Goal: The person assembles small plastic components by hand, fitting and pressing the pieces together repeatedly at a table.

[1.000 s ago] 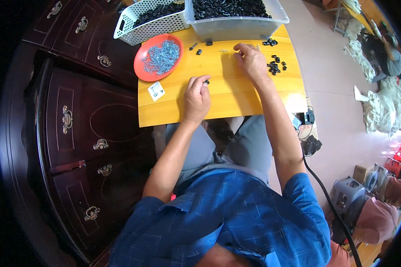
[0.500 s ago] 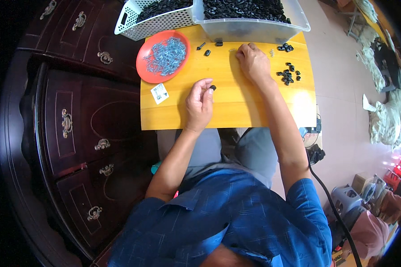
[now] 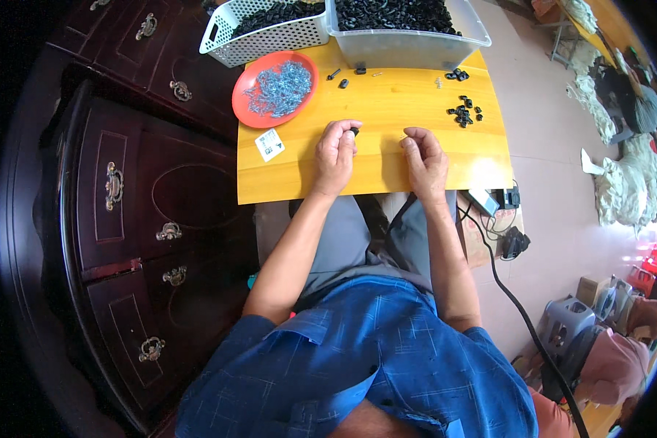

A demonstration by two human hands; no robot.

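Note:
My left hand [image 3: 333, 159] is closed over the yellow table, thumb and fingers pinching a small black plastic part [image 3: 355, 131]. To its right, my right hand [image 3: 425, 162] is closed in a pinch, and a tiny brass-coloured piece, too small to make out well, shows at its fingertips. The two hands are apart. Beyond them on the table lie a black screw-like part [image 3: 333, 74], a black part [image 3: 344, 84], another black block [image 3: 360, 71] and a small brass-coloured piece [image 3: 377, 74].
A red plate [image 3: 239, 109] of silvery small metal pieces sits at the left, near a white printed card [image 3: 269, 144]. Behind stand a white perforated basket [image 3: 270, 50] and a clear bin [image 3: 409, 50], both holding black parts. Black parts [image 3: 463, 115] and brass-coloured pieces [image 3: 439, 82] lie at the right.
My right hand has drawn back from the far part of the table toward me, coming level with the left. My left hand still holds the black part. The view has shifted slightly.

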